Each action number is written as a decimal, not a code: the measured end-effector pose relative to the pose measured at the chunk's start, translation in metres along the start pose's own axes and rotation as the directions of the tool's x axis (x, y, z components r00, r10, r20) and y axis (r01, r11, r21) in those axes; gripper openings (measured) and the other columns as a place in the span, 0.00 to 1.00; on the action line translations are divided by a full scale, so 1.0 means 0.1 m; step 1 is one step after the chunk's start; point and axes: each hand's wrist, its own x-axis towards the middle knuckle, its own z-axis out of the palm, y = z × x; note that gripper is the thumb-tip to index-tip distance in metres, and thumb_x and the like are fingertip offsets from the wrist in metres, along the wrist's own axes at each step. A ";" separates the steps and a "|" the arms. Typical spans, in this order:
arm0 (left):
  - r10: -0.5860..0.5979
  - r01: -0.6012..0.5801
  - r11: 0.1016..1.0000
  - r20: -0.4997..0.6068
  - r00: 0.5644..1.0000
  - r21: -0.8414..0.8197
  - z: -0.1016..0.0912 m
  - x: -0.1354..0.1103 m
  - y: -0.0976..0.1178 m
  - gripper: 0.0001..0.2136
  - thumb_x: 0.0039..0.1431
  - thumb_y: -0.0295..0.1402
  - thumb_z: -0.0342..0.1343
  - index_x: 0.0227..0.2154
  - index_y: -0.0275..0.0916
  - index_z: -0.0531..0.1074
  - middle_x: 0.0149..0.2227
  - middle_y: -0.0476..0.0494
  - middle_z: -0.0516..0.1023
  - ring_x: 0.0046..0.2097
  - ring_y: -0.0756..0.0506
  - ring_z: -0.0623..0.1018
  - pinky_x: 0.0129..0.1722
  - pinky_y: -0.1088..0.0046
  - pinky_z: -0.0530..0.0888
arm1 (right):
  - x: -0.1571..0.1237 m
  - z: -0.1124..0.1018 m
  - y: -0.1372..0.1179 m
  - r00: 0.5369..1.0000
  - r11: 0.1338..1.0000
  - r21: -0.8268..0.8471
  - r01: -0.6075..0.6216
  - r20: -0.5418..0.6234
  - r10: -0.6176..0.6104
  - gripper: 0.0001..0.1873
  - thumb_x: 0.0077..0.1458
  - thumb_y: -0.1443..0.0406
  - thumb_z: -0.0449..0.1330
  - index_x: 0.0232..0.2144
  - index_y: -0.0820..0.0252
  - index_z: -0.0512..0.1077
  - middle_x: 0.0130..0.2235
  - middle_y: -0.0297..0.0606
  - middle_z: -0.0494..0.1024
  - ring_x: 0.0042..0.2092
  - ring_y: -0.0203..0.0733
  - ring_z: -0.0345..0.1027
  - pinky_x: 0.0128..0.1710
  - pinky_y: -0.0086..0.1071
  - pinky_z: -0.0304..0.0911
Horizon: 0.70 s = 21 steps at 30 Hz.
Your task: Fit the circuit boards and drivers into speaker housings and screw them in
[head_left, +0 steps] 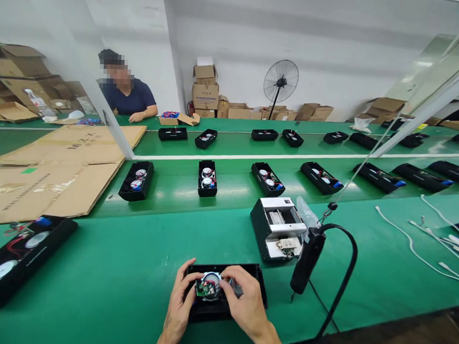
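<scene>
My left hand and right hand over the green tabletop, at an open black casing.
In the casing, a round speaker shows behind the circuit board; my left fingers clamp its left edge, my right fingers meet near its right, on what I cannot tell.

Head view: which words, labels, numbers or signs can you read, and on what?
"M Z X": flat cardboard; its other print is unreadable.
Stacked carton: print too small.
Black housing at left: pale front print, too small.
Circuit board: any markings too small.
</scene>
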 end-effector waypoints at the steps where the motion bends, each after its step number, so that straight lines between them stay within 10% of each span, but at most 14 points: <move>1: 0.008 -0.007 1.000 -0.018 1.000 0.010 0.03 -0.02 0.00 0.27 0.64 0.63 0.53 0.41 0.45 0.84 0.66 0.33 0.73 0.69 0.27 0.70 0.69 0.39 0.67 | -0.01 -0.04 -0.02 1.000 1.000 0.015 -0.004 0.029 0.003 0.04 0.64 0.70 0.62 0.39 0.56 0.75 0.38 0.38 0.82 0.38 0.43 0.77 0.41 0.34 0.72; 7: -0.016 0.018 1.000 -0.063 0.998 0.022 0.13 -0.12 0.01 0.24 0.66 0.58 0.54 0.40 0.44 0.83 0.66 0.33 0.72 0.68 0.28 0.71 0.69 0.41 0.68 | -0.08 0.11 -0.08 0.972 0.974 -0.087 0.207 0.134 -0.194 0.05 0.64 0.68 0.65 0.43 0.55 0.75 0.41 0.38 0.84 0.40 0.47 0.75 0.41 0.39 0.68; 13: 0.052 -0.047 0.988 -0.032 0.998 0.149 0.08 -0.08 0.08 0.17 0.63 0.51 0.58 0.38 0.44 0.83 0.62 0.32 0.76 0.65 0.28 0.75 0.64 0.41 0.74 | 0.00 -0.05 0.06 0.999 0.998 -0.064 0.010 0.042 -0.007 0.13 0.70 0.71 0.56 0.50 0.57 0.77 0.43 0.42 0.85 0.44 0.46 0.78 0.45 0.38 0.72; 21: 0.237 -0.260 0.890 0.106 0.966 0.376 0.06 0.00 0.23 0.14 0.65 0.30 0.49 0.34 0.45 0.80 0.57 0.39 0.81 0.61 0.35 0.79 0.62 0.48 0.78 | -0.09 -0.47 0.00 0.849 0.933 -0.200 0.298 0.502 -0.163 0.19 0.65 0.78 0.53 0.45 0.53 0.78 0.41 0.34 0.85 0.40 0.44 0.76 0.42 0.38 0.67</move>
